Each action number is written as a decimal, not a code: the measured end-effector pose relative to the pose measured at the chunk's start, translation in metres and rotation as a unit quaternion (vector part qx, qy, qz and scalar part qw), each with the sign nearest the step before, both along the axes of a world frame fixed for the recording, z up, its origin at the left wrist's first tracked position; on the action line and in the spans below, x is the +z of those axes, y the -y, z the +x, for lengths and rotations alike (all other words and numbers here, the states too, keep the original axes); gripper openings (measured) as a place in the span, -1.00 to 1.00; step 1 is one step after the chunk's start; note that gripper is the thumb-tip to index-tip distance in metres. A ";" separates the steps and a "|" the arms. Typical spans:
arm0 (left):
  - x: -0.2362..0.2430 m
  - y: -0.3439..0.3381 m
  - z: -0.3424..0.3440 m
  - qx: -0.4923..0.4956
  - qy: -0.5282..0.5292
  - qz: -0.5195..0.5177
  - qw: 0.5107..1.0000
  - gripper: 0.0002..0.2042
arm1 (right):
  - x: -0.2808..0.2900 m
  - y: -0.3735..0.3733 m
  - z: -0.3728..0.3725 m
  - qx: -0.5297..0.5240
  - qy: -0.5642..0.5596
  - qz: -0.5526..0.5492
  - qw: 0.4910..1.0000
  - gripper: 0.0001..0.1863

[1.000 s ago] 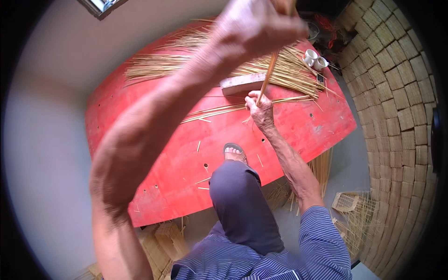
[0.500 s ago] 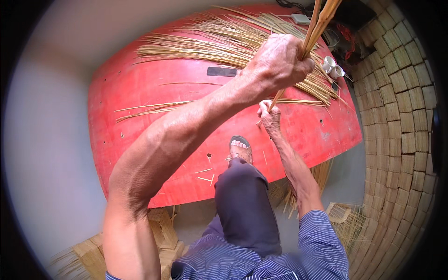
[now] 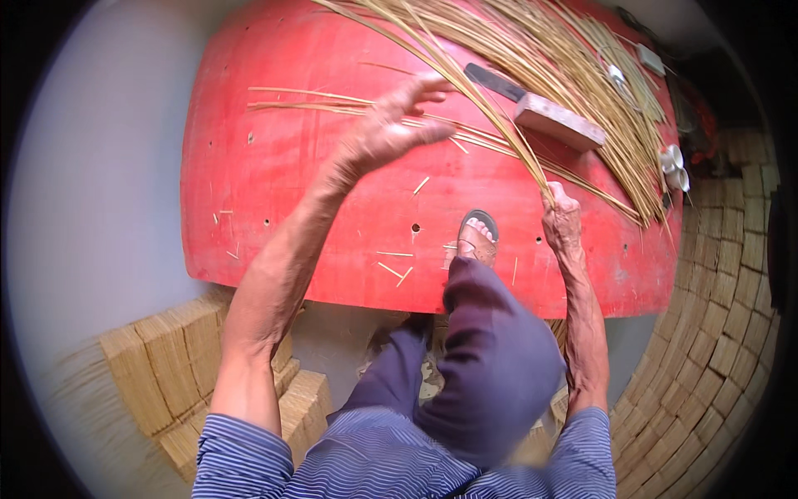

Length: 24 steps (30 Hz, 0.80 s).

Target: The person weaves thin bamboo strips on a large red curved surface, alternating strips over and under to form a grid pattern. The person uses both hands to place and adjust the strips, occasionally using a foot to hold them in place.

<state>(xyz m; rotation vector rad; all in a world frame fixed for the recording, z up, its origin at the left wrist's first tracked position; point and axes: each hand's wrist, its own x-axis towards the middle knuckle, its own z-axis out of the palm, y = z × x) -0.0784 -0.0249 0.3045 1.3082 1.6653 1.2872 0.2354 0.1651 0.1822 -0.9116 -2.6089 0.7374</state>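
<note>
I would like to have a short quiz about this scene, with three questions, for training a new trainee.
1. Which hand grips a bundle of long, thin, tan strips?
2. True or false: the bare left hand is closed into a fist.
3. Choose one: the brown strapped sandal rests on A) the pinkish block, B) the flat red board, C) the grey floor.

Key:
1. The right hand.
2. False: the left hand is open.
3. B.
</note>
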 end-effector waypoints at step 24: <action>-0.250 0.346 0.172 -0.173 -0.108 -0.285 0.937 -0.60 | -0.120 -0.020 -0.054 0.139 0.114 0.118 0.977 -0.81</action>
